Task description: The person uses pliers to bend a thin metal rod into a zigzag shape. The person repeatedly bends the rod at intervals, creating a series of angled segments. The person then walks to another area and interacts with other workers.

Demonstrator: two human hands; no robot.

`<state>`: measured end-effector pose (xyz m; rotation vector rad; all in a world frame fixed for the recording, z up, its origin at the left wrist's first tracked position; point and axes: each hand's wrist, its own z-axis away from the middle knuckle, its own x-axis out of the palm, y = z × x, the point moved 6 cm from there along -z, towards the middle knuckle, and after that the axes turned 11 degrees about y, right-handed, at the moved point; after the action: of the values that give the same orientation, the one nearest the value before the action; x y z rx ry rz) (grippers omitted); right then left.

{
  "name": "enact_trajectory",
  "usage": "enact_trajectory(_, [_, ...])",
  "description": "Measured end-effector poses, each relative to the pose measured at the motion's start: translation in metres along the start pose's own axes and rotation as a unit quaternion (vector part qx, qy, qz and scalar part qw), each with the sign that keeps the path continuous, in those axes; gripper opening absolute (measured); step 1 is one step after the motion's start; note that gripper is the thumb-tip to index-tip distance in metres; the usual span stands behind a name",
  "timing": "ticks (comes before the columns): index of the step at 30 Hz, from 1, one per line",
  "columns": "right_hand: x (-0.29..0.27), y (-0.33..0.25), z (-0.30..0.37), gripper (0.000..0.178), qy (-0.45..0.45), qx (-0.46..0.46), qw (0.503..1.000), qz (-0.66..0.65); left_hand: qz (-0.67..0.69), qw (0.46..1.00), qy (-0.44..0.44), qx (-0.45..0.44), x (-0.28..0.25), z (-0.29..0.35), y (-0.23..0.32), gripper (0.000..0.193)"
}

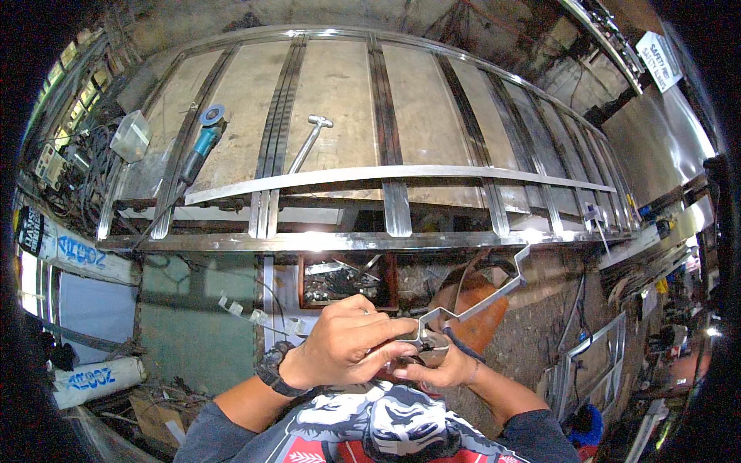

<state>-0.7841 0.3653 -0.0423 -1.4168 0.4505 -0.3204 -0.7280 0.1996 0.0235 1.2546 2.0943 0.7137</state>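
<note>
Bent metal strip (490,299) on my side of the metal frame (347,241), tip near frame edge, floor (536,316) between us. Left fingers (390,331) pinch its near end; right fingers (417,373) clamped there too.

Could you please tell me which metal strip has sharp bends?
The stepped strip held by the left hand; the long flat bar across the metal frame has none.
</note>
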Motion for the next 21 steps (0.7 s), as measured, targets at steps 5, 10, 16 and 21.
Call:
enact_trajectory(5, [0.0, 0.015, 0.005, 0.035, -0.041, 0.001, 0.998, 0.038, 0.007, 0.999, -0.039, 0.002, -0.003, -0.009, -0.002, 0.023])
enact_trajectory(10, [0.002, 0.016, 0.006, 0.043, -0.08, 0.0, 0.995, 0.062, 0.016, 0.998, -0.062, -0.001, -0.002, -0.013, 0.001, 0.021])
enact_trajectory(16, [-0.003, 0.017, 0.007, 0.042, -0.045, 0.0, 0.997, 0.059, 0.016, 0.999, -0.046, -0.003, 0.002, -0.011, -0.005, 0.02])
enact_trajectory(21, [-0.023, -0.001, -0.013, 0.044, 0.02, -0.007, 0.99, 0.138, -0.003, 0.999, -0.015, -0.038, 0.004, -0.011, -0.009, 0.025])
